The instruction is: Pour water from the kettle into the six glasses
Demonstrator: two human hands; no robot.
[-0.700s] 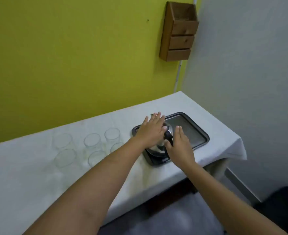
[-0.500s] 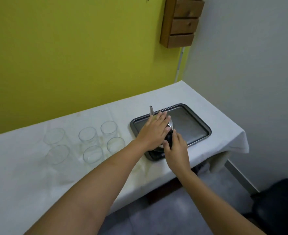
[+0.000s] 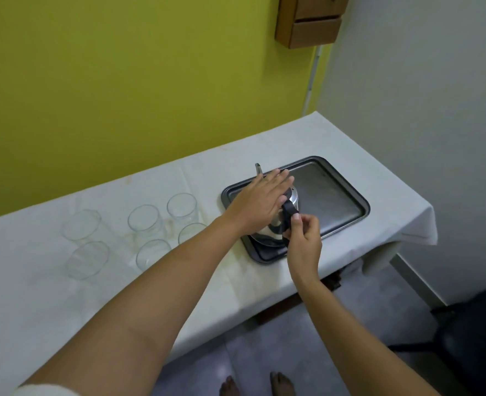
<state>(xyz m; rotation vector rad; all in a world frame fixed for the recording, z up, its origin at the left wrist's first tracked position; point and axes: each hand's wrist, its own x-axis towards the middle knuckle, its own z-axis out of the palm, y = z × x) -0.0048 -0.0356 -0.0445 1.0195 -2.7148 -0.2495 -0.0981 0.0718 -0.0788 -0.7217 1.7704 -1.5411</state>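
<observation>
So far nothing is poured: the kettle (image 3: 276,224) is gripped at its handle by the right hand (image 3: 303,238), steadied under the flat left hand (image 3: 260,205), on the tray (image 3: 336,195); six glasses (image 3: 147,221) stand empty, left.

A steel kettle (image 3: 276,224) sits at the near left corner of a dark baking tray (image 3: 341,201) on the white-clothed tabletop (image 3: 350,138). The left hand (image 3: 260,202) lies flat over the kettle's top, fingers (image 3: 279,178) stretched out. The right hand (image 3: 304,241) curls around the black handle (image 3: 289,212). Six empty glasses (image 3: 147,221) stand in two rows on the cloth to the left of the tray. A wooden wall box (image 3: 310,21) hangs above, and bare feet (image 3: 281,385) show on the floor.
</observation>
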